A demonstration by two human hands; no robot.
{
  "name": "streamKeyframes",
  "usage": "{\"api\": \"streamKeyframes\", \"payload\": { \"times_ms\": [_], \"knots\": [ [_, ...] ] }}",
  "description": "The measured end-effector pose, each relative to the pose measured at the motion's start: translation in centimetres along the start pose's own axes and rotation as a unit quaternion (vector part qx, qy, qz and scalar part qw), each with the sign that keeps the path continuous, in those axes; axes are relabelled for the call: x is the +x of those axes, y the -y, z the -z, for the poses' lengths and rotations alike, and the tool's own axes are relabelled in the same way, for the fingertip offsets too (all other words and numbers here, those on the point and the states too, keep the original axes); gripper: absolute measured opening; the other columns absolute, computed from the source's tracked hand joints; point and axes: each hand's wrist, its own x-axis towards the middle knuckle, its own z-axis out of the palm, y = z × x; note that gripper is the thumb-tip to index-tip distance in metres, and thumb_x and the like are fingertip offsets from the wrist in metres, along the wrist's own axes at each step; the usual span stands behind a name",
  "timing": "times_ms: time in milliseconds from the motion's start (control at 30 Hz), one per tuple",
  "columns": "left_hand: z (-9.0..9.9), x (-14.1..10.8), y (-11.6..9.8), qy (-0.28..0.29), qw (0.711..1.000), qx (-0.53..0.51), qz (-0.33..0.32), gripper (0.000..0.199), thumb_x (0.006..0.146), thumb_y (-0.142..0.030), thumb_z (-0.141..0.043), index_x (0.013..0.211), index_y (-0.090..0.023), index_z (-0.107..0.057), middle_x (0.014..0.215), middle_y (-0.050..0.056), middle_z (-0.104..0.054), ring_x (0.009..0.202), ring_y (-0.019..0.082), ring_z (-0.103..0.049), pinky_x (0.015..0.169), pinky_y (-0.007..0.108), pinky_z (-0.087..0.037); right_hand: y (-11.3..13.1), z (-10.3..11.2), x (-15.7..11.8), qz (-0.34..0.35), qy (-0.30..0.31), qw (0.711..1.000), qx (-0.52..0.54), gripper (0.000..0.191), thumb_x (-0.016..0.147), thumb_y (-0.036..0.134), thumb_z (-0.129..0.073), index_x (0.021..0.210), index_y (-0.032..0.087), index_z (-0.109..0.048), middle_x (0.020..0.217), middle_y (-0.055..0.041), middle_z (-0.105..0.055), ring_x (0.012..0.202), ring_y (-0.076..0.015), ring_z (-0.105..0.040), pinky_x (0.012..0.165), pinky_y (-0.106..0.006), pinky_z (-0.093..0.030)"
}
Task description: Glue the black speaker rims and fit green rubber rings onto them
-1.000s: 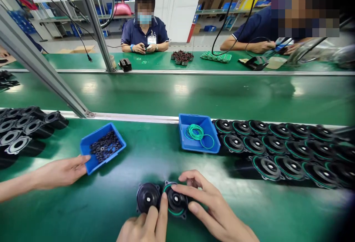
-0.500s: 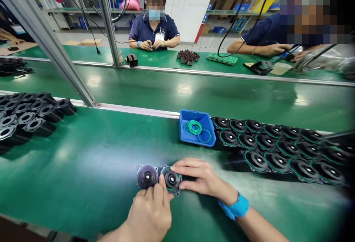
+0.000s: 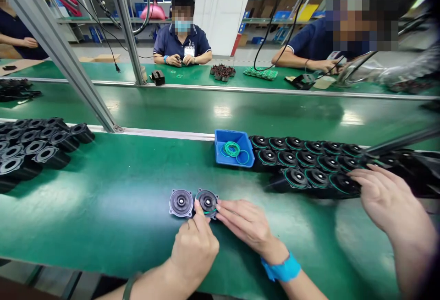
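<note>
Two black round housings stand side by side on the green bench. The left housing [image 3: 181, 203] shows a bare rim and nothing touches it. A thin green rubber ring [image 3: 210, 212] lies on the right housing [image 3: 207, 199], its lower part showing near the front rim. My left hand [image 3: 195, 244] is closed at that housing's left front edge, with one finger pressed on the rim. At the right edge my right hand [image 3: 245, 224] pinches, fingertips by the ring. The fingers hide part of the rim and ring.
A blue bin [image 3: 234, 149] with loose green rings stands behind. Rows of ringed housings [image 3: 296, 177] are at right, where another person's hand [image 3: 385, 194] touches one. More housings [image 3: 48, 153] stand at left, near a metal post [image 3: 75, 57]. Other people sit across the bench.
My right hand's fingers have come down from the housing's top to its right lower edge. Another person's hand has entered at right, at the housing rows. The view has shifted slightly.
</note>
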Motion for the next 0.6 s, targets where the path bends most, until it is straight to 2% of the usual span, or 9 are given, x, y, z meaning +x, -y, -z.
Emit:
{"api": "streamKeyframes", "payload": {
  "times_ms": [133,267,367,433,500,533,600],
  "knots": [
    [0.0,0.0,-0.4,-0.005,1.000,0.010,0.008,0.027,0.081,-0.010,-0.065,0.101,0.007,-0.070,0.053,0.000,-0.052,0.039,0.012,-0.053,0.033,0.020,-0.041,0.9,-0.6,-0.8,-0.036,-0.025,0.999,0.014,0.022,0.088,0.016,-0.065,0.109,0.022,-0.070,0.090,-0.0079,-0.077,0.075,-0.0177,-0.074,0.065,-0.028,-0.059],
    [0.1,0.1,-0.9,-0.018,1.000,0.018,0.015,0.024,0.084,-0.004,-0.053,0.099,0.006,-0.070,0.053,0.002,-0.054,0.039,0.010,-0.052,0.034,0.018,-0.041,2.5,-1.4,-1.5,-0.052,-0.014,0.998,-0.021,0.021,0.089,0.017,-0.062,0.108,0.024,-0.071,0.093,-0.0095,-0.076,0.078,-0.0194,-0.073,0.065,-0.029,-0.059],
    [-0.2,-0.1,-0.1,-0.023,0.999,-0.020,0.009,0.030,0.084,-0.001,-0.048,0.108,0.008,-0.065,0.053,0.001,-0.055,0.039,0.011,-0.053,0.034,0.019,-0.040,3.7,-1.5,-1.4,-0.086,-0.022,0.995,-0.033,0.025,0.090,0.014,-0.059,0.111,0.023,-0.070,0.092,-0.0096,-0.075,0.079,-0.0199,-0.073,0.066,-0.030,-0.060],
    [-0.3,-0.5,1.4,-0.017,0.996,-0.089,-0.001,0.031,0.088,-0.004,-0.046,0.113,0.007,-0.061,0.055,0.000,-0.057,0.037,0.012,-0.053,0.033,0.021,-0.039,4.4,-1.2,-1.0,-0.130,-0.035,0.991,-0.013,0.025,0.089,0.012,-0.059,0.109,0.022,-0.071,0.094,-0.0094,-0.075,0.085,-0.0202,-0.072,0.071,-0.030,-0.061],
    [-0.2,-1.1,3.5,-0.007,0.980,-0.197,-0.004,0.031,0.095,-0.010,-0.042,0.119,0.002,-0.057,0.062,0.001,-0.062,0.038,0.013,-0.057,0.034,0.023,-0.040,5.1,-0.7,-0.6,-0.181,-0.059,0.981,0.018,0.024,0.088,0.009,-0.059,0.103,0.023,-0.072,0.093,-0.0080,-0.074,0.085,-0.0190,-0.071,0.075,-0.029,-0.060],
    [0.1,-1.4,4.7,-0.004,0.965,-0.262,0.004,0.031,0.098,-0.015,-0.040,0.122,-0.002,-0.056,0.066,0.001,-0.065,0.042,0.012,-0.060,0.036,0.022,-0.042,5.7,-0.6,-0.4,-0.206,-0.069,0.975,0.041,0.023,0.087,0.009,-0.059,0.100,0.023,-0.072,0.091,-0.0072,-0.073,0.083,-0.0180,-0.071,0.073,-0.028,-0.060],
    [0.9,-2.2,6.6,0.007,0.917,-0.397,0.040,0.028,0.102,-0.023,-0.038,0.122,-0.011,-0.054,0.069,-0.001,-0.065,0.047,0.010,-0.062,0.043,0.019,-0.045,7.2,-0.8,0.0,-0.249,-0.057,0.959,0.121,0.020,0.086,0.017,-0.065,0.104,0.024,-0.071,0.091,-0.0069,-0.071,0.075,-0.0165,-0.069,0.062,-0.023,-0.058]
  ]
}}
